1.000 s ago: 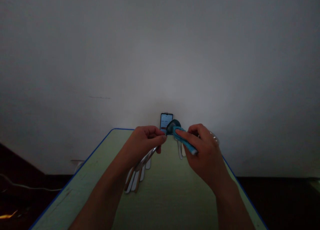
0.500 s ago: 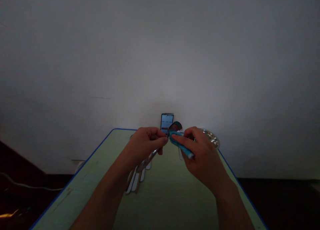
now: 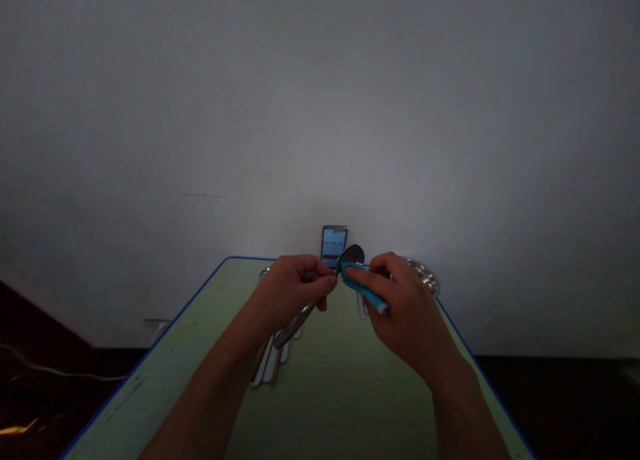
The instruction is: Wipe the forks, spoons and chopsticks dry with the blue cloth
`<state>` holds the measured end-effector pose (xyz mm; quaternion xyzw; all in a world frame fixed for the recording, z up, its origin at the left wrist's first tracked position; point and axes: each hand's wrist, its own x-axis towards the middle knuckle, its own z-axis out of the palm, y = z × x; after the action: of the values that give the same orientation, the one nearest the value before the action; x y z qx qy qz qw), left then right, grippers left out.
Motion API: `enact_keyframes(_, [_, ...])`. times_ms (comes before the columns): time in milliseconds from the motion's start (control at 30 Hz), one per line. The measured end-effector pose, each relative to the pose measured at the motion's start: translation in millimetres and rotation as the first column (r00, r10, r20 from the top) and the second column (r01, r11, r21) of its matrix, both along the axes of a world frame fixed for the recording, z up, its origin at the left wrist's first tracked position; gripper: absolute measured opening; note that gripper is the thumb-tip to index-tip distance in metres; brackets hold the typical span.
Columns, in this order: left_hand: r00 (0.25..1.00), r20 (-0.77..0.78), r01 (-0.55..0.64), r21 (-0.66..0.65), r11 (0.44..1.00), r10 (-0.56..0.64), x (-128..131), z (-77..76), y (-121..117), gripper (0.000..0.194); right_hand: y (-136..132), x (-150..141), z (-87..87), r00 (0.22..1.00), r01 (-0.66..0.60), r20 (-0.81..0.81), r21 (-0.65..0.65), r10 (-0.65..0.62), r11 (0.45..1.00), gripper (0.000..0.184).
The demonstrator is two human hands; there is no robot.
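My left hand (image 3: 300, 285) is closed round the handle of a shiny metal spoon (image 3: 351, 254), whose bowl points away to the upper right. The handle's end shows below my fingers. My right hand (image 3: 400, 303) pinches a folded blue cloth (image 3: 365, 291) and presses it on the spoon just below the bowl. Under my left hand, several utensil handles (image 3: 270, 365) lie on the table, their far ends hidden. Another pale handle (image 3: 361, 307) shows beside my right hand.
A phone (image 3: 333, 247) with a lit screen leans against the wall (image 3: 320, 113). At the back right a metal bowl (image 3: 424, 276) stands partly behind my right hand. The pale green table (image 3: 340, 400) has a blue edge. A white cable (image 3: 70, 372) runs at the left.
The spoon's bowl has tilted slightly, and its reflection has changed. My right hand and the cloth have shifted a little; my left hand stays nearly in place.
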<state>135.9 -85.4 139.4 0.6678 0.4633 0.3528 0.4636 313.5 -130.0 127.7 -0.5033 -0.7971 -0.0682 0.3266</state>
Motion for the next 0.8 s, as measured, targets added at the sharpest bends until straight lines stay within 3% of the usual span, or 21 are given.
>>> enact_keyframes(800, [0.998,-0.062,0.012,0.043,0.999,-0.010,-5.9,-5.4,0.1,0.013,4.7,2.8,-6.0,0.996,0.094,-0.018,0.076,-0.093,0.993,0.039])
